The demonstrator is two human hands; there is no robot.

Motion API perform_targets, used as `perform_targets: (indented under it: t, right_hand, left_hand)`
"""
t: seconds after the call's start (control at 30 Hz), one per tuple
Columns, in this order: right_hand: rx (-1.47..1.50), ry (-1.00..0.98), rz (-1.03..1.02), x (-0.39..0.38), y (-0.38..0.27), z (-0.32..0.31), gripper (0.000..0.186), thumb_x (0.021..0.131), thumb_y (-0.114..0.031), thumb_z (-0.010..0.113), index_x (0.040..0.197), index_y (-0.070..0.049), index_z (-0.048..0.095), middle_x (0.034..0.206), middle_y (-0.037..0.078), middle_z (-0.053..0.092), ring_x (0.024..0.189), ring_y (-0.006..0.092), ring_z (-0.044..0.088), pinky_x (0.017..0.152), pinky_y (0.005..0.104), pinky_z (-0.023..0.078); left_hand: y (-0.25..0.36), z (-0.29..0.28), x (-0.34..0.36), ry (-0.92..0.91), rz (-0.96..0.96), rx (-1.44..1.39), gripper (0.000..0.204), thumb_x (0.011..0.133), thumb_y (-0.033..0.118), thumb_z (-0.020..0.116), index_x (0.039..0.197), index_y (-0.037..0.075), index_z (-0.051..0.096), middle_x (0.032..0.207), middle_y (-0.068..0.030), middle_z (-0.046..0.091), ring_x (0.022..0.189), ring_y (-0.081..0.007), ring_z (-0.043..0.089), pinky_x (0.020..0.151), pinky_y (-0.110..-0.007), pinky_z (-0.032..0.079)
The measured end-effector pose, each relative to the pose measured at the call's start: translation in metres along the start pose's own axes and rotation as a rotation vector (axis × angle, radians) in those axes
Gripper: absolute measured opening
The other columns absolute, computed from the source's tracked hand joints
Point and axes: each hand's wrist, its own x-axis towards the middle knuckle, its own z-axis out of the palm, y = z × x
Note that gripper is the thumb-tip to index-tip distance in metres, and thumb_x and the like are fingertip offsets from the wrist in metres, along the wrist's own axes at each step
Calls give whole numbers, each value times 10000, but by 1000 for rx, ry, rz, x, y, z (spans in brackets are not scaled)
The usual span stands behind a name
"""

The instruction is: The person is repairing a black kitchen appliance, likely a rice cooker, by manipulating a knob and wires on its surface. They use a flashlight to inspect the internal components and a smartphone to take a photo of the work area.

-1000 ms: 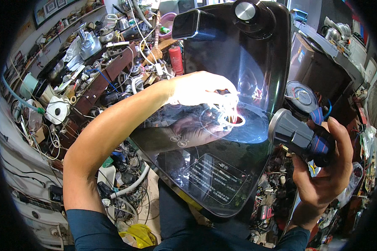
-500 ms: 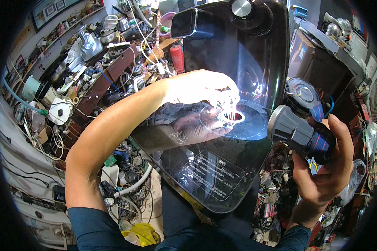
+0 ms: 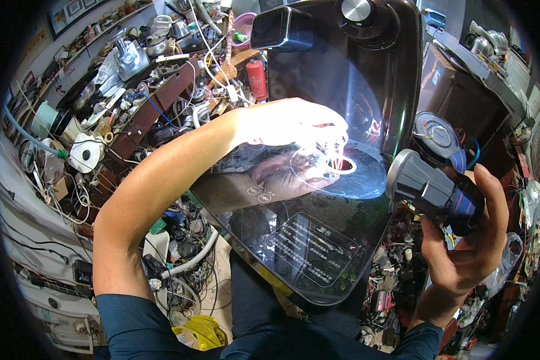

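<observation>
My left hand (image 3: 294, 123) reaches over a glossy black appliance panel (image 3: 294, 216), its fingers bent down and closed at a round hole with a pale ring (image 3: 344, 165). Thin wires (image 3: 339, 150) run between the fingertips and the hole; glare washes out the hand, so the exact grip is hard to see. On the right, my right hand (image 3: 471, 240) holds a grey headlamp (image 3: 423, 183) with a blue striped strap (image 3: 459, 162), its beam falling on the left hand and the hole. The panel leans over my lap and mirrors the left hand.
At the panel's far end, a raised black part carries a silver-topped knob (image 3: 356, 9). Cluttered shelves with a red cylinder (image 3: 256, 80) and a white roll (image 3: 86, 153) stand left. Tangled cables lie below. A cardboard box (image 3: 435, 72) and a round grey lid-like disc (image 3: 436, 133) sit right.
The panel and my left hand have shifted slightly to the right in view, and the background has moved a little too. Both hands keep their holds; the headlamp stays on the hole.
</observation>
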Motion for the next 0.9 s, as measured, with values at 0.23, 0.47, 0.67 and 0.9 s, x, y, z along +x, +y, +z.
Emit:
perform_targets:
  t: [0.23,0.47,0.67,0.9]
  right_hand:
    - [-32,27,-4,1,4,3,851,662,92,637,1489,64,441,1450,246,539,1254,373,637,1037,435,578]
    - [-55,34,16,2,6,5,857,652,95,611,1491,60,442,1460,250,534,1261,372,631,1060,441,565]
    - [-1,52,25,1,5,8,844,663,87,625,1487,67,444,1470,240,530,1272,363,622,1063,438,559]
    - [-3,45,17,4,5,9,838,674,89,630,1489,76,436,1470,240,529,1269,359,623,1047,433,570]
  left_hand:
    - [6,0,-1,-21,25,57,455,1074,334,566,1421,42,589,1338,-125,680,1226,-220,640,1091,-358,483]
    - [-18,0,13,31,10,179,469,1078,344,549,1428,34,580,1372,-133,661,1261,-245,625,1116,-366,467]
    - [-15,-1,9,7,28,177,468,1079,350,542,1419,33,590,1368,-135,664,1254,-250,630,1110,-368,471]
    - [-7,0,5,-7,-41,33,468,1065,344,575,1402,22,601,1338,-128,681,1233,-222,638,1088,-357,484]
